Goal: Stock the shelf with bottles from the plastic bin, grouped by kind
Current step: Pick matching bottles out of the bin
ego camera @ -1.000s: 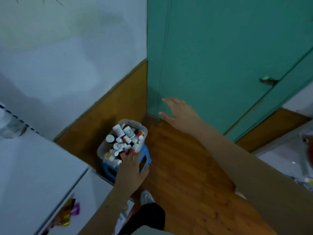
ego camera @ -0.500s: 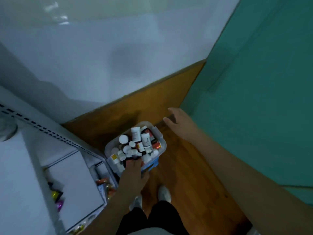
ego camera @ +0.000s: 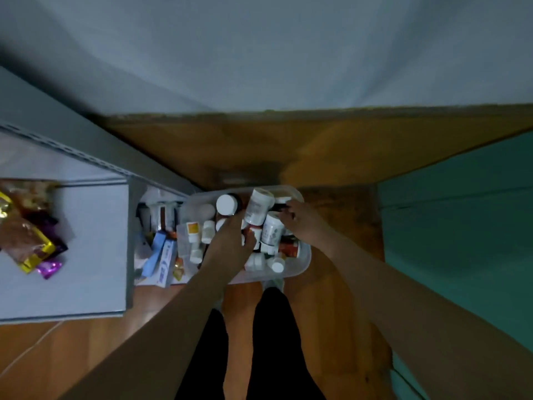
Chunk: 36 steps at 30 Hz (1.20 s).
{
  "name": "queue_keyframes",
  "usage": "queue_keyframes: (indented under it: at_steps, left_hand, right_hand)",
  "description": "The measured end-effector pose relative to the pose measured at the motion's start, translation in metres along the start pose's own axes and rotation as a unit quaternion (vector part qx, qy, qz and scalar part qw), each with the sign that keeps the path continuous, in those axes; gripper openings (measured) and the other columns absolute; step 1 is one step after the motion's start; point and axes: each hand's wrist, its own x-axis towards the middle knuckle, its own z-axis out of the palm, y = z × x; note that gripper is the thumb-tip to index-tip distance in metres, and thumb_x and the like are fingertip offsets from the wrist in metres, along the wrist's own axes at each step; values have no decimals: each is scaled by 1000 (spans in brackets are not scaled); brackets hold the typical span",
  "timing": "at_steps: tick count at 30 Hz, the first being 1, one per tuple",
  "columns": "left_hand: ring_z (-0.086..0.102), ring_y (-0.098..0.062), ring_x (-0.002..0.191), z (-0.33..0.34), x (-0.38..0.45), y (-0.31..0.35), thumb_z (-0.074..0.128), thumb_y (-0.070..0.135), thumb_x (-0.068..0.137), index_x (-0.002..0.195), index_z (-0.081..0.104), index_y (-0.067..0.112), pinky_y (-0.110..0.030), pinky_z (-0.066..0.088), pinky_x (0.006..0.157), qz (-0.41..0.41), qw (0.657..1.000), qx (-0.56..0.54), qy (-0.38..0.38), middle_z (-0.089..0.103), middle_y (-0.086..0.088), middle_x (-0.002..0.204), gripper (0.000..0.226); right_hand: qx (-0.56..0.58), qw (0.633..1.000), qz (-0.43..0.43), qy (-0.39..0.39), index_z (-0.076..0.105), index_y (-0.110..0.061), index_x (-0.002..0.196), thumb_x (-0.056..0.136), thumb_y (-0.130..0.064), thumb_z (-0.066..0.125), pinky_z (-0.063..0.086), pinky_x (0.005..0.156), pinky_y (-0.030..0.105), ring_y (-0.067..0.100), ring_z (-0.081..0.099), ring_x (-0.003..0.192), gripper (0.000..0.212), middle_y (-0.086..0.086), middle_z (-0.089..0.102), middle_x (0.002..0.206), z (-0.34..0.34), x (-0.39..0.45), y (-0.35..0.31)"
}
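While both hands' grips stay unclear, left hand (ego camera: 230, 243) and right hand (ego camera: 302, 223) reach among cylindrical white-capped bottles (ego camera: 258, 210) in the translucent bin (ego camera: 302, 264).

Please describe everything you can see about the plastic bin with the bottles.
The plastic bin is a translucent, whitish tub with rounded corners and no lid, beside the shelf. It is heaped with small bottles, mostly white with white caps, some dark or red, lying at mixed angles. The left hand and right hand both reach into it among the bottles. What it stands on is hidden.
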Motion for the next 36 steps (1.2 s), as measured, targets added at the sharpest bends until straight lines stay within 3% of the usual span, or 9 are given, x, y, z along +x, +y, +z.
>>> queue_keyframes:
  at_steps: [5, 8, 11, 14, 23, 27, 30, 33, 36]
  left_hand:
    - [42, -29, 136, 35, 38, 6, 54, 20, 99, 154, 25, 11, -27, 34, 104, -34, 999, 0, 26, 37, -11, 155, 62]
    - [44, -29, 134, 51, 51, 6, 56, 22, 98, 150, 32, 8, -33, 35, 107, -38, 999, -1, 33, 45, -13, 148, 59]
    - [55, -31, 120, 59, 66, 9, 56, 28, 96, 140, 46, 10, -39, 46, 97, -51, 997, 40, 49, 59, -13, 131, 48]
    - [55, -31, 121, 61, 81, 17, 57, 32, 96, 139, 48, 9, -40, 46, 99, -53, 993, 98, 24, 59, -13, 132, 50]
    - [57, -30, 116, 53, 100, -9, 73, 23, 84, 134, 53, 6, -32, 41, 99, 18, 984, 139, -111, 61, -16, 127, 57]
    - [59, -30, 108, 50, 92, -20, 79, 24, 78, 122, 60, 4, -29, 41, 88, 30, 989, 112, -90, 64, -15, 116, 52]
    - [61, -23, 106, 33, 79, -16, 80, 29, 78, 125, 61, 7, -24, 45, 86, 31, 997, 57, -44, 65, -9, 119, 56]
    - [57, -10, 95, 4, 49, -6, 79, 21, 80, 125, 62, 8, -7, 36, 75, 19, 1000, -17, 13, 62, 4, 107, 50]
    - [56, -10, 97, -24, 4, -6, 79, 20, 81, 125, 60, 11, -11, 40, 77, -20, 995, -74, 60, 60, 6, 108, 49]
  right_hand:
    - [-51, 995, -43, -70, 46, -17, 140, 94, -40, 60, 42, 105, 35, 22, 49, 128, 53, 6, 50, 141, 37, 32, 26]
    - [-48, 993, -55, -88, 46, -20, 138, 85, -50, 63, 46, 103, 43, 25, 52, 126, 62, 6, 47, 141, 58, 37, 38]
    - [-47, 992, -74, -92, 35, -22, 147, 91, -41, 64, 47, 96, 32, 22, 54, 121, 65, 7, 27, 155, 68, 29, 40]
    - [-41, 996, -66, -46, 42, -16, 140, 94, -37, 63, 41, 78, 25, 23, 60, 107, 55, 6, 45, 141, 81, 30, 47]
    - [63, 995, -19, 77, 63, -4, 109, 85, -34, 73, 37, 75, 22, 21, 62, 96, 39, 9, 68, 101, 112, 27, 47]
    - [100, 992, 6, 83, 63, -8, 97, 82, -34, 74, 48, 73, 24, 14, 64, 85, 32, 0, 68, 88, 106, 17, 49]
    - [117, 988, 7, 97, 54, -18, 90, 85, -34, 74, 37, 59, 3, -7, 51, 66, 26, -18, 53, 70, 92, -1, 43]
    - [130, 987, -9, 91, 61, -17, 103, 88, -32, 72, 36, 59, 0, -5, 52, 71, 24, -19, 56, 78, 74, -19, 26]
    - [111, 988, -43, 97, 63, -17, 108, 89, -35, 70, 40, 69, 9, 7, 57, 87, 27, -9, 61, 92, 53, -39, -6]
